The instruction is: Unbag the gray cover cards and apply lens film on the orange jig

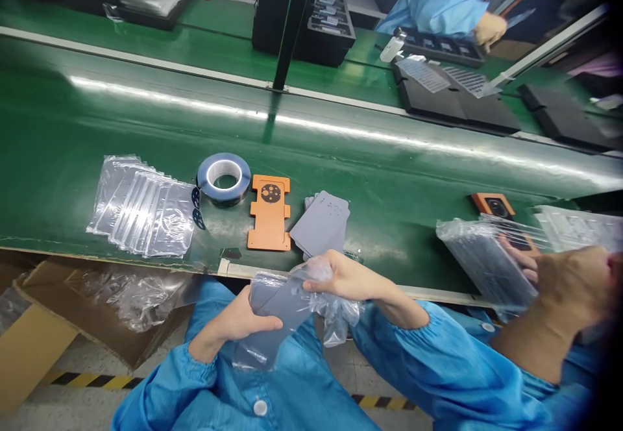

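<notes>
My left hand [236, 317] is closed round a stack of grey phone-shaped sheets [285, 307] partly inside clear plastic, its thumb lying on top. My right hand [348, 278] pinches the upper right end of the same bundle, and crumpled clear film [338, 317] hangs below its fingers. Both hands are over my lap, at the bench's front edge. Just beyond them on the green bench lies a small pile of loose grey sheets [321, 223] with cut-outs. To its left sits an orange phone-shaped fixture [270, 223] with a black camera-hole piece at the top.
Left of the fixture are a blue-edged tape roll [204, 187] and fanned clear packets [146, 213]. A cardboard box [131, 346] holds crumpled plastic below. At right, a co-worker's hand [574, 282] is near plastic-wrapped sheets [481, 256]. Black trays [448, 97] lie beyond the rail.
</notes>
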Demonstrator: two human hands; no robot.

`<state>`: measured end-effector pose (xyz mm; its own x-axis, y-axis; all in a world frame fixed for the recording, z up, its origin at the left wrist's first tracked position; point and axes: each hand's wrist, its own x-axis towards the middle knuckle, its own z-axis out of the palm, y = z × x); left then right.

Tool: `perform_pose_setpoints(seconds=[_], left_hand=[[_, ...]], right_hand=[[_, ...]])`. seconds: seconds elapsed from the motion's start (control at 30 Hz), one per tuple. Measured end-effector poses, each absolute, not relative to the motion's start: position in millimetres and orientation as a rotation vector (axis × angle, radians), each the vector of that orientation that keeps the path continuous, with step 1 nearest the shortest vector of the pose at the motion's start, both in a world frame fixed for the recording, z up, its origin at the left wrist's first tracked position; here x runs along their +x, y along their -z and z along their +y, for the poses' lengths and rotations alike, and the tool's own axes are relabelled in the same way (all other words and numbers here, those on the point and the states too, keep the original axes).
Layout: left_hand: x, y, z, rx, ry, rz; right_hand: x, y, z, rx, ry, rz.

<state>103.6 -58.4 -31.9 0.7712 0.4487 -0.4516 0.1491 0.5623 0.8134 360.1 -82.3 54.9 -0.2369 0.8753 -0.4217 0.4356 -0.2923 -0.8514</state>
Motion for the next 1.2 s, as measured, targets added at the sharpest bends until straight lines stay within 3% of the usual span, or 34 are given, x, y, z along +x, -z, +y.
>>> perform_pose_setpoints(seconds=[0.13,0.43,0.57,0.7,0.93,1.1,1.2], left_hand=[[106.0,27.5,-57.5,0.982,-0.189,0.675],[95.1,31.1,-54.5,0.772,-0.173,0.612],[87.7,33.7,-52.8,0.729,-0.207,0.605],[87.2,30.4,-52.2,0.708,-0.265,0.657],[91.1,26.1,-54.5,0.647,-0.3,0.642],[97.0,21.9,-57.0,0.675,-0.26,0.602],[101.7,22.0,-61.0,0.697,-0.245,0.581]], right_hand=[[378.1,-67.7,-74.4,-1.617,-1.621,-1.592],[461.0,-91.4,-32.4,-1.817,-1.406,-1.529],[495.5,-80.1,-2.5,-2.144,-1.194,-1.66],[496.6,-61.8,13.5,-2.547,-0.755,-1.793],[494.7,-86.9,-31.6,-2.465,-0.286,-1.789],[422.5,-96.2,-86.7,-1.884,-0.69,-1.543],[361.1,-79.1,-101.2,-1.759,-0.918,-1.573]])
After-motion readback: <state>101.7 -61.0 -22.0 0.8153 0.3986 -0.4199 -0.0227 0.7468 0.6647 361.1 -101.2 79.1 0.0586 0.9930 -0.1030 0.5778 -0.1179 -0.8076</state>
